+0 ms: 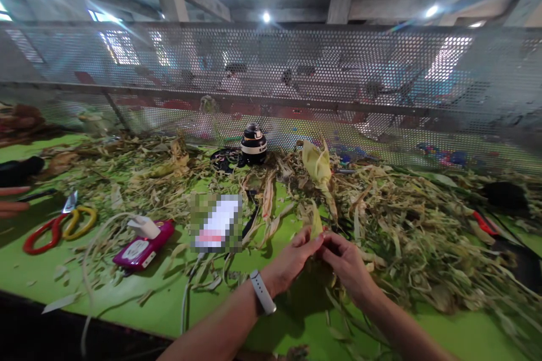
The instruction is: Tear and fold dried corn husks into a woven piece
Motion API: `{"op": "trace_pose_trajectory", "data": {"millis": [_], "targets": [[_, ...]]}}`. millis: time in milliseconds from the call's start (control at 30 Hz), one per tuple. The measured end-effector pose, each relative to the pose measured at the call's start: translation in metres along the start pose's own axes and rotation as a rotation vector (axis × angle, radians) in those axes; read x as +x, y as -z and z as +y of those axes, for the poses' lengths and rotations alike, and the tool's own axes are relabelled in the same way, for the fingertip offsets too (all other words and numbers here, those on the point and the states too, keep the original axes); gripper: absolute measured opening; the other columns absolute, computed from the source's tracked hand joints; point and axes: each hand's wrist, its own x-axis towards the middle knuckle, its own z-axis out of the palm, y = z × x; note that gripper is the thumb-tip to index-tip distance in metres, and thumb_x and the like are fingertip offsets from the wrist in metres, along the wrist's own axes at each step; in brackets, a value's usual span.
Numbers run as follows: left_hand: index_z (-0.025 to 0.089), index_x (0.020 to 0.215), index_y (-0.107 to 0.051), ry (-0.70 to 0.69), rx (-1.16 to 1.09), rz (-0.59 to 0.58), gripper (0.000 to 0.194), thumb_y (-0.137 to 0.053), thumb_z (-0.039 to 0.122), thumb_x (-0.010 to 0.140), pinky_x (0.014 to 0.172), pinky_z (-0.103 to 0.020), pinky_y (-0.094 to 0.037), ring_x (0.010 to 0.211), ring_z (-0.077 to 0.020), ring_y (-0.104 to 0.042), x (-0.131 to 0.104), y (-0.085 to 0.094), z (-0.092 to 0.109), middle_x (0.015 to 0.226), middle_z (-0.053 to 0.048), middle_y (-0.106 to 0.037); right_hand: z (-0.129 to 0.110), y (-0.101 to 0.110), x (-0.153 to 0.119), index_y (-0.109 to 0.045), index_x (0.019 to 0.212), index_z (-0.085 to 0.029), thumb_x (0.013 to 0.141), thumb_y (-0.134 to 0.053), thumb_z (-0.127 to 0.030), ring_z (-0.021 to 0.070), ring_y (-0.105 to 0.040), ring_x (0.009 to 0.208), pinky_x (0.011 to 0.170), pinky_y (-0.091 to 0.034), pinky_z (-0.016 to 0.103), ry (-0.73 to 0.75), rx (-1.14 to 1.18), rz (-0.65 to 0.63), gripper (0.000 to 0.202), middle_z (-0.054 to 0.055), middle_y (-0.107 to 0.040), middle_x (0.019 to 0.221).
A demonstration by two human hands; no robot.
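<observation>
Yellow husk (316, 222), pinched by our left hand (292, 258) and right hand (346, 262) at lower centre, looks light, supple, easily torn; we judge its base the best grip.

Phone screen (220, 221) pixelated; people (232, 78) behind mesh (271, 102) blurred; co-worker's hand (13, 201) cut by left edge.

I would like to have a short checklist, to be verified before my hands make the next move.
1. Both the left hand and right hand at the yellow leaf piece: ok.
2. Grip firm enough: cannot tell.
3. Scissors apart from the hands: ok, they lie at the far left.
4. Green table free of loose dry strips: not ok, they are scattered widely.
5. White adapter fully seated in the purple power block: cannot tell.
</observation>
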Motion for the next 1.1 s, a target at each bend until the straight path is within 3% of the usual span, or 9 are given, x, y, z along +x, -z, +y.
{"op": "trace_pose_trajectory", "data": {"millis": [167,267,367,500,700,967,1100], "targets": [[0.02,0.104,-0.065,-0.051,0.148,-0.035,0.032,-0.067,0.035,0.076,0.092,-0.033,-0.042,0.102,-0.0206,-0.056,-0.002,-0.002,0.008,0.106,-0.004,-0.064,-0.011,0.005,0.001,-0.06,0.063,-0.016,0.058,-0.078,-0.043,0.0055,-0.038,0.038,0.037,-0.028,0.017,-0.156,0.154,0.204,0.032,-0.006,-0.051,0.047],[0.02,0.104,-0.065,-0.008,0.149,0.031,0.033,-0.068,0.033,0.074,0.083,-0.033,-0.046,0.097,-0.0211,-0.058,-0.003,-0.001,0.011,0.104,-0.005,-0.065,-0.015,0.007,0.002,-0.061,0.064,-0.017,0.057,-0.08,-0.04,0.0061,-0.039,0.038,0.037,-0.029,0.018,-0.172,0.208,0.259,0.031,-0.006,-0.051,0.048],[0.018,0.099,-0.065,0.063,0.091,0.075,0.029,-0.068,0.031,0.073,0.071,-0.031,-0.049,0.08,-0.0188,-0.061,-0.003,0.0,0.012,0.086,-0.005,-0.067,-0.014,0.008,0.002,-0.061,0.062,-0.016,0.056,-0.08,-0.039,0.0061,-0.04,0.04,0.038,-0.031,0.018,-0.153,0.23,0.255,0.031,-0.006,-0.051,0.047],[0.018,0.091,-0.061,0.14,-0.008,0.026,0.024,-0.069,0.026,0.07,0.057,-0.026,-0.047,0.064,-0.0152,-0.061,-0.002,0.001,0.012,0.073,-0.002,-0.065,-0.012,0.008,0.001,-0.059,0.06,-0.017,0.057,-0.08,-0.039,0.0054,-0.037,0.037,0.037,-0.032,0.018,-0.155,0.263,0.24,0.031,-0.008,-0.047,0.044],[0.017,0.083,-0.062,0.263,0.003,0.015,0.026,-0.064,0.041,0.075,0.039,-0.018,-0.026,0.051,-0.0101,-0.055,-0.004,0.0,0.016,0.068,-0.002,-0.063,-0.009,0.006,0.001,-0.06,0.061,-0.016,0.057,-0.08,-0.041,0.0093,-0.048,0.041,0.041,-0.039,0.022,-0.136,0.21,0.173,0.032,-0.004,-0.057,0.051],[0.017,0.076,-0.063,0.14,0.212,0.007,0.028,-0.067,0.045,0.072,0.045,-0.021,-0.024,0.05,-0.0082,-0.042,-0.001,0.001,0.009,0.061,0.001,-0.053,-0.008,0.003,0.0,-0.061,0.066,-0.016,0.06,-0.079,-0.038,0.0106,-0.054,0.046,0.045,-0.045,0.022,-0.12,0.25,0.111,0.029,-0.003,-0.061,0.056],[0.018,0.085,-0.063,0.026,0.379,-0.051,0.035,-0.064,0.051,0.072,0.05,-0.023,-0.028,0.052,-0.0094,-0.035,-0.002,-0.002,0.009,0.061,0.003,-0.047,-0.008,0.004,0.0,-0.064,0.078,-0.016,0.061,-0.079,-0.035,0.0106,-0.058,0.053,0.051,-0.047,0.02,-0.148,0.304,0.023,0.029,-0.002,-0.065,0.064]]}}
